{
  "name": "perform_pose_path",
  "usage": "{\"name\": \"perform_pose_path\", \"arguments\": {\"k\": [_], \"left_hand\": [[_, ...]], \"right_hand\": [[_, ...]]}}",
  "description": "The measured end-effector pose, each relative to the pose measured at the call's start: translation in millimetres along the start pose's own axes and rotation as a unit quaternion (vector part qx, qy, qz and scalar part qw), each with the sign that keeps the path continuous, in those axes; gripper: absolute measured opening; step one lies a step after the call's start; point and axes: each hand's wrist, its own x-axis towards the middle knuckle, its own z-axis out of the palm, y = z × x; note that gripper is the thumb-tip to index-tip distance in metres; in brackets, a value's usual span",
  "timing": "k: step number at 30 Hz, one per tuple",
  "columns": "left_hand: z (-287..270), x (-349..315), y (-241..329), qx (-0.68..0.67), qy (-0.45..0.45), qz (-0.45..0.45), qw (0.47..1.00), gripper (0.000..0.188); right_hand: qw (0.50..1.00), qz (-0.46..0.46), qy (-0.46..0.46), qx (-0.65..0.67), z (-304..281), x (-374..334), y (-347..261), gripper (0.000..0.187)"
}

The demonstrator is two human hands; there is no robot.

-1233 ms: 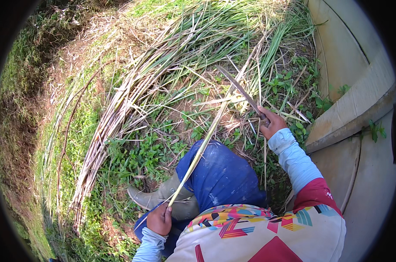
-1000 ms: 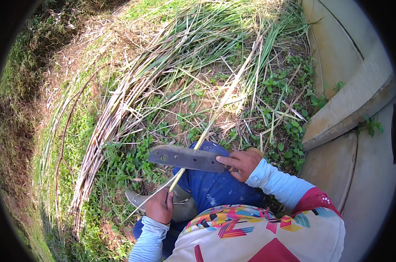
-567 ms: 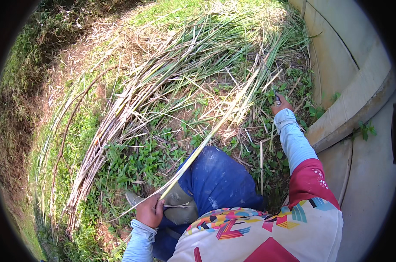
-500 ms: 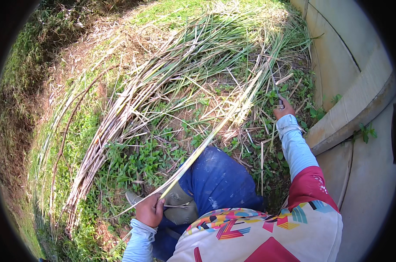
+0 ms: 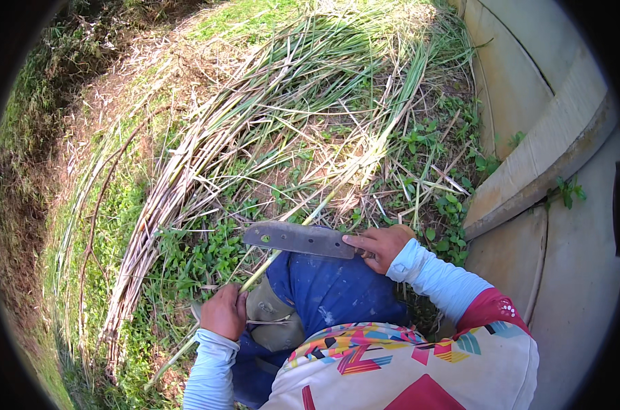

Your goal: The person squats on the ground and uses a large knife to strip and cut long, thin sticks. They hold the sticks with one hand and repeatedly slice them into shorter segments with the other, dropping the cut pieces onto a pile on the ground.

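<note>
My left hand (image 5: 224, 312) is closed round a long pale-green cane stalk (image 5: 319, 209), low at the left beside my knee. The stalk slants up and away to the right, its leafy green end lying on the ground. In my right hand (image 5: 384, 247) is the handle of a wide machete (image 5: 300, 238) with a dark flat blade and a few holes. The blade points left, lying across the stalk above my blue-clad knee (image 5: 341, 283); whether it touches the stalk I cannot tell.
A big heap of cut stalks (image 5: 187, 164) runs from lower left to the far middle. A brown bent branch (image 5: 105, 188) lies left of it. On the right stands a pale concrete wall (image 5: 508, 89) with a thick ledge (image 5: 545, 160). Low weeds (image 5: 194, 263) and dry leaf scraps cover the ground.
My right hand has drawn the machete back toward me, from far along the stalk to above my knee, blade now pointing left. My left hand has shifted slightly left and down with the stalk.
</note>
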Motion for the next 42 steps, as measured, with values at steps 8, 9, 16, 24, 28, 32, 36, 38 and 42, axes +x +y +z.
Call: {"name": "perform_pose_path", "arguments": {"k": [8,9,16,24,28,32,36,38,42], "left_hand": [[-24.0,-26.6,-29.1,-0.014,-0.014,-0.002,1.0,0.016],[-22.7,-27.0,-33.2,-0.01,-0.024,-0.001,1.0,0.015],[-18.3,-18.9,-20.6,-0.023,0.044,0.014,0.999,0.013],[-18.8,-3.0,-17.1,0.08,0.062,0.028,0.994,0.015],[-26.8,-3.1,-13.8,0.096,0.081,0.036,0.991,0.017],[-26.9,-10.7,-21.9,0.106,0.112,0.046,0.987,0.016],[-26.5,-29.0,-39.2,0.13,0.127,0.05,0.982,0.021],[-28.2,-38.4,-45.6,0.128,0.146,0.057,0.979,0.02],[-36.9,-68.9,-66.4,0.14,0.142,0.041,0.979,0.017]], "right_hand": [[0.89,0.408,0.187,0.081,24.7,17.2,206.8,0.063],[0.857,0.456,0.222,0.095,25.8,13.9,233.6,0.062],[0.908,0.313,0.243,0.136,38.8,3.7,138.3,0.062],[0.995,-0.049,0.037,0.08,6.1,4.9,6.7,0.063],[0.991,-0.117,-0.008,0.071,-1.7,15.4,-9.1,0.065],[0.993,-0.092,-0.045,0.05,-11.5,26.4,-11.7,0.064],[0.994,0.006,-0.109,-0.007,-25.8,42.9,-4.3,0.062],[0.994,0.05,-0.097,0.01,-21.9,52.4,21.5,0.059],[0.966,0.247,-0.069,0.001,-17.7,83.4,110.2,0.052]]}}
